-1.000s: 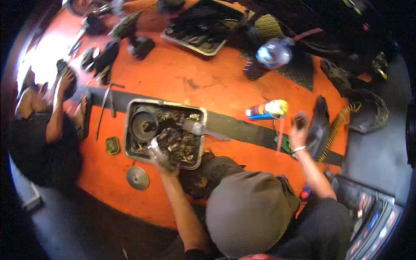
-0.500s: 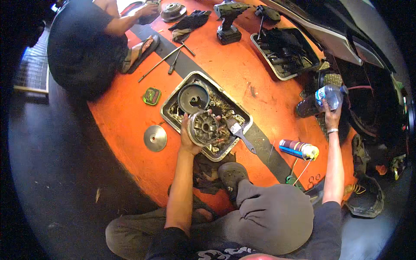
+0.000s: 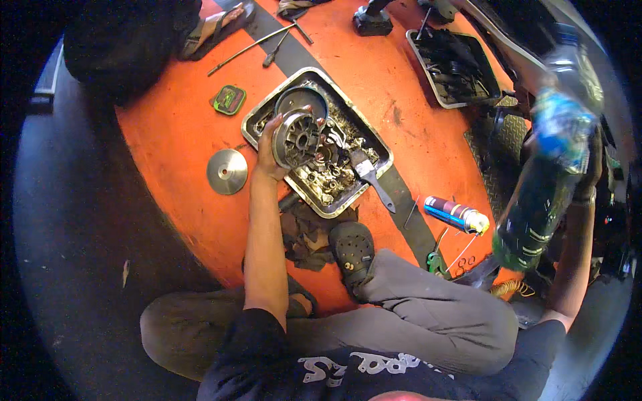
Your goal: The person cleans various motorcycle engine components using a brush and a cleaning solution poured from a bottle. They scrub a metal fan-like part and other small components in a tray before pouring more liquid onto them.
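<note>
My left hand is closed round the rim of a variator, a round metal part with a ribbed inside and a centre hole. It is held tilted above the near left part of a metal tray. Behind it in the tray sits a dark bell-shaped metal drum. A paintbrush lies across the tray's right rim, its handle hanging out. Off to the right, my right hand grips a clear plastic bottle with a blue label and dark liquid. The bottle is raised and blurred, partly hiding the fingers.
A flat metal disc and a small green-and-black tin lie left of the tray. A spray can lies to the right. Beyond are a T-handle wrench and a tray of tools. Another person's foot is far left.
The bottle has been lifted from beside the vehicle, up and to the right, nearer to me. The variator is tilted more, showing its ribbed side. My view has shifted downward.
</note>
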{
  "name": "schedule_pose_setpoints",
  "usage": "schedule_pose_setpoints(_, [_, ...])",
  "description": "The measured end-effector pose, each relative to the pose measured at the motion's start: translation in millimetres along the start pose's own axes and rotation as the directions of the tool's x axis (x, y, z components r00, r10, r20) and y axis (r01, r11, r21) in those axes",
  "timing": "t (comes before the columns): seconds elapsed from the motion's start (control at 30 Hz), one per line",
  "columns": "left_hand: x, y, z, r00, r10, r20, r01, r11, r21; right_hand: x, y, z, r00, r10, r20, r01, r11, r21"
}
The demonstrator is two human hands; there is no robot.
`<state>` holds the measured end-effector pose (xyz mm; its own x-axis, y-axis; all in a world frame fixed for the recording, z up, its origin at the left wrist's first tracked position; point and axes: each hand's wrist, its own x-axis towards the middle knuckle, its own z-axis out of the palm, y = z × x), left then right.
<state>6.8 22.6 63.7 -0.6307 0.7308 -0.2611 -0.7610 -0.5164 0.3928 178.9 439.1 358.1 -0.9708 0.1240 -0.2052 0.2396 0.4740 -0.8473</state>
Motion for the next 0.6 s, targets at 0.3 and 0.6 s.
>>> schedule_pose_setpoints(0.3, [-5, -3, -18, 0.995, -0.006, -0.102, 0.015, 0.996, 0.087, 38, 7, 171, 0.473, 0.574, 0.669, -0.568, 0.779, -0.266])
schedule_pose_setpoints(0.6, [-1, -22, -2, 0.951, -0.024, -0.307, 0.083, 0.980, 0.179, 16, -14, 183, 0.436, 0.540, 0.720, -0.447, 0.824, -0.347])
